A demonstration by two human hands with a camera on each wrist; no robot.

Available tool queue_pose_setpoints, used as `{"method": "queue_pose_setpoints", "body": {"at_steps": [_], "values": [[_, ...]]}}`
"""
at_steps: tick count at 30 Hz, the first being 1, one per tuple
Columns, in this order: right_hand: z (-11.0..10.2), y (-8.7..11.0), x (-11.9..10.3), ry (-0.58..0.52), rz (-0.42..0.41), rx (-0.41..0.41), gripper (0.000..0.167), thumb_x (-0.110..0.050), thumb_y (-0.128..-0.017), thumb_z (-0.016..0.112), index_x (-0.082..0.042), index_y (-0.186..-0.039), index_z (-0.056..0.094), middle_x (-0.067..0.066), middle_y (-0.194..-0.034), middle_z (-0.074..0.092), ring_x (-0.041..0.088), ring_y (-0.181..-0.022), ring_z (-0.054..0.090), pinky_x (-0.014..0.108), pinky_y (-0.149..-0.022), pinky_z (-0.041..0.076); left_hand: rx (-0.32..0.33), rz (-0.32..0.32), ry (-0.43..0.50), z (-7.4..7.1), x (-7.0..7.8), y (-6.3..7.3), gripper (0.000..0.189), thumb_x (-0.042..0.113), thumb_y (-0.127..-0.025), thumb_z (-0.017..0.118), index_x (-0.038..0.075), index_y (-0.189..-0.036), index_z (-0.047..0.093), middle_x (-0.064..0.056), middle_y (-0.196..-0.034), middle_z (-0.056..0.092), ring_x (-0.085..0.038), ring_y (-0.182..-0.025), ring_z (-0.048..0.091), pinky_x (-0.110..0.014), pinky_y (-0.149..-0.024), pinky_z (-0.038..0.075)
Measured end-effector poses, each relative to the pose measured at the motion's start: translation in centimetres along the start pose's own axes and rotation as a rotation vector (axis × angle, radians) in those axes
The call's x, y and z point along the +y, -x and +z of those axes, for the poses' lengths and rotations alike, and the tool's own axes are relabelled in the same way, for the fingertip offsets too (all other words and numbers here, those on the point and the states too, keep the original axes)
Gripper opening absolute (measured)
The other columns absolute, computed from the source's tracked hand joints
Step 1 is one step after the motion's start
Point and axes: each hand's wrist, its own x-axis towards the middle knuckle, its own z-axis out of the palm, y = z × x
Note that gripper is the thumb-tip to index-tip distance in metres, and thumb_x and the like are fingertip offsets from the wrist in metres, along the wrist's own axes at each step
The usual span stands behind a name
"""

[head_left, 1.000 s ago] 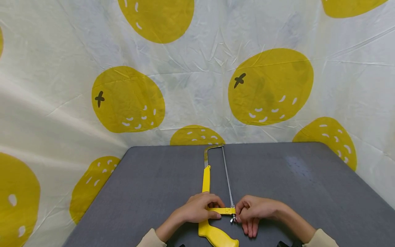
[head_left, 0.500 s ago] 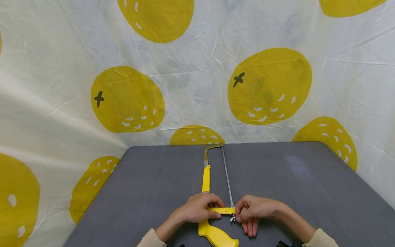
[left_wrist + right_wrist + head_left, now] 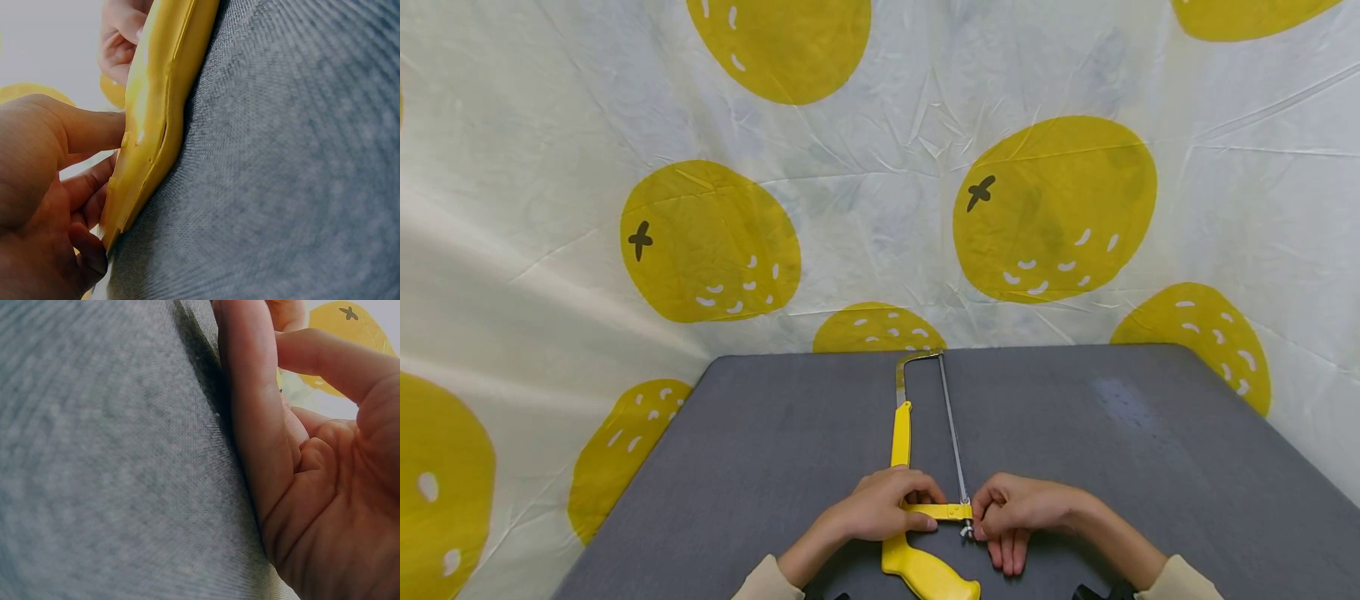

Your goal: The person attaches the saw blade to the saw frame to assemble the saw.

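A yellow hacksaw (image 3: 901,437) lies flat on the grey table, its handle toward me and its thin blade (image 3: 953,425) on the right side. My left hand (image 3: 887,504) grips the frame at the corner above the handle, thumb on the near side of the yellow crossbar (image 3: 951,512) and fingers over the far side. A small silver wing nut (image 3: 967,532) sticks out below the crossbar's right end. With thumb and index finger, my right hand (image 3: 1011,508) pinches at this wing nut; its lower fingers rest stretched on the table. The right wrist view hides the nut behind the fingers.
The padded grey table (image 3: 1075,433) reaches back to a white cloth (image 3: 880,225) printed with yellow fruit, which hangs behind it and along both sides. The saw's curved metal front (image 3: 917,357) lies near the table's back edge.
The wing nut's visible wings have turned slightly by the right fingertips. Both hands and the hacksaw stay in place.
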Motion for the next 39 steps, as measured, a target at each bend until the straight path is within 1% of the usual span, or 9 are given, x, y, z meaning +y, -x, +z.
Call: {"method": "queue_pose_setpoints", "body": {"at_steps": [2,6,8,15,25,32,39], "values": [[0.01,-0.01,-0.01,-0.001,0.001,0.001,0.012,-0.003,-0.097,0.056,0.004,-0.103,0.064,0.002,-0.076,0.074,0.004,-0.061,0.072,0.025,-0.057,0.059,0.000,0.000,0.000,-0.03,0.02,0.01,0.018,0.034,-0.092,0.079,0.035,-0.110,0.075,0.020,-0.094,0.066,0.007,-0.083,0.052,-0.016,-0.074,0.042],[0.01,-0.04,-0.05,-0.010,-0.006,-0.002,0.017,-0.003,-0.097,0.057,0.011,-0.104,0.062,0.003,-0.076,0.074,0.004,-0.061,0.072,0.025,-0.056,0.059,0.000,0.000,0.006,-0.07,0.05,-0.01,0.018,0.034,-0.092,0.079,0.035,-0.110,0.075,0.020,-0.093,0.066,0.007,-0.083,0.053,-0.016,-0.074,0.042],[0.02,-0.04,-0.12,-0.015,-0.009,-0.004,0.018,-0.003,-0.097,0.057,0.013,-0.105,0.061,0.003,-0.076,0.073,0.004,-0.061,0.072,0.025,-0.056,0.059,0.001,0.000,0.009,-0.07,0.05,-0.02,0.018,0.034,-0.092,0.079,0.034,-0.110,0.075,0.020,-0.093,0.066,0.007,-0.083,0.053,-0.016,-0.074,0.042],[-0.01,0.01,-0.26,-0.021,-0.006,-0.005,0.011,-0.003,-0.098,0.057,0.004,-0.103,0.064,0.003,-0.076,0.074,0.004,-0.061,0.072,0.025,-0.056,0.059,-0.001,0.002,0.018,-0.09,0.05,-0.13,0.018,0.033,-0.092,0.079,0.034,-0.110,0.075,0.019,-0.093,0.066,0.007,-0.082,0.053,-0.016,-0.073,0.043],[-0.08,0.01,-0.16,-0.016,-0.013,-0.007,0.012,-0.003,-0.098,0.057,0.004,-0.104,0.064,0.003,-0.076,0.074,0.004,-0.061,0.072,0.025,-0.056,0.058,-0.004,0.004,0.011,0.03,-0.06,-0.27,0.019,0.033,-0.092,0.079,0.033,-0.110,0.075,0.019,-0.093,0.065,0.007,-0.082,0.053,-0.016,-0.074,0.043],[-0.07,-0.02,-0.08,-0.021,-0.008,-0.004,0.009,-0.003,-0.097,0.057,0.001,-0.102,0.064,0.004,-0.075,0.074,0.005,-0.061,0.072,0.025,-0.055,0.058,0.003,0.002,0.009,-0.01,0.11,-0.17,0.018,0.033,-0.092,0.079,0.033,-0.109,0.075,0.020,-0.092,0.065,0.007,-0.082,0.053,-0.016,-0.074,0.043],[0.03,-0.01,-0.11,-0.019,-0.008,0.002,0.009,-0.003,-0.097,0.058,0.001,-0.101,0.065,0.004,-0.075,0.073,0.005,-0.060,0.071,0.025,-0.055,0.058,0.008,-0.004,0.003,-0.03,0.25,-0.07,0.018,0.033,-0.091,0.080,0.034,-0.108,0.075,0.020,-0.091,0.065,0.008,-0.082,0.052,-0.016,-0.074,0.042]]}}
